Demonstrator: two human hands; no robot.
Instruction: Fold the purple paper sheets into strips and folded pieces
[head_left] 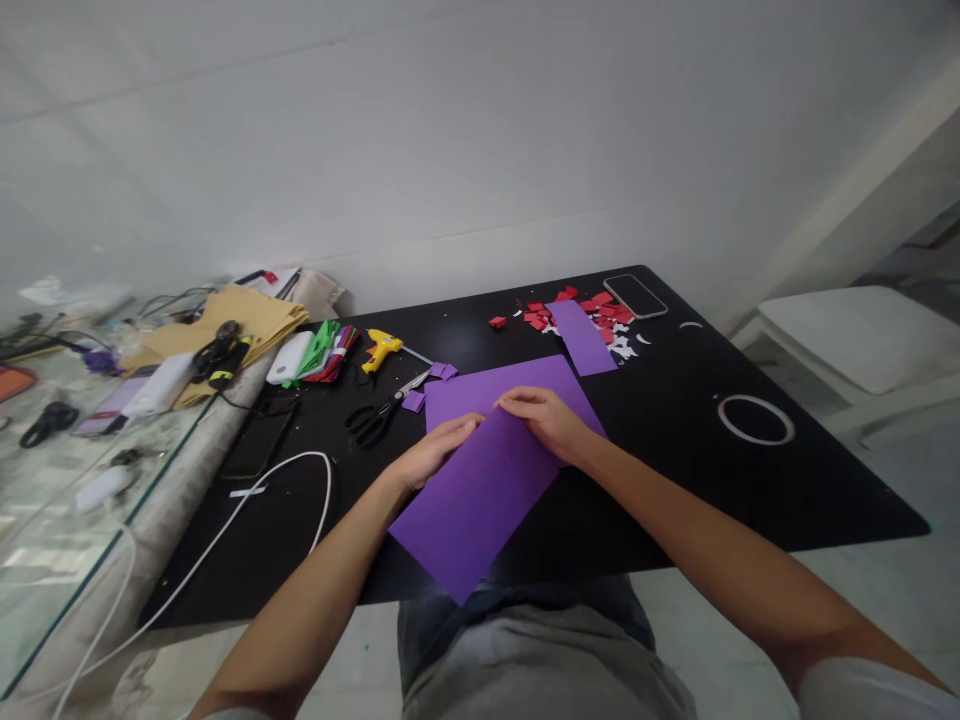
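A purple sheet of paper (476, 495) is raised over the near side of the black table, tilted, with one corner pointing toward my lap. My right hand (546, 418) pinches its far edge between thumb and fingers. Along the left edge, my left hand (439, 452) holds the same sheet, its thumb side uppermost and some fingers hidden behind the paper. Beneath both hands lies a larger purple sheet (450, 393) flat on the table. Black-handled scissors (381, 412) and small folded purple pieces (413, 401) rest left of it.
A yellow glue gun (383, 348), green and red paper bundles (324, 355) and a white cable (247, 490) are on the left. Red and white scraps (600, 318), a purple strip (583, 338) and a phone (636, 296) lie far right. A white ring (756, 420) sits nearer the right edge.
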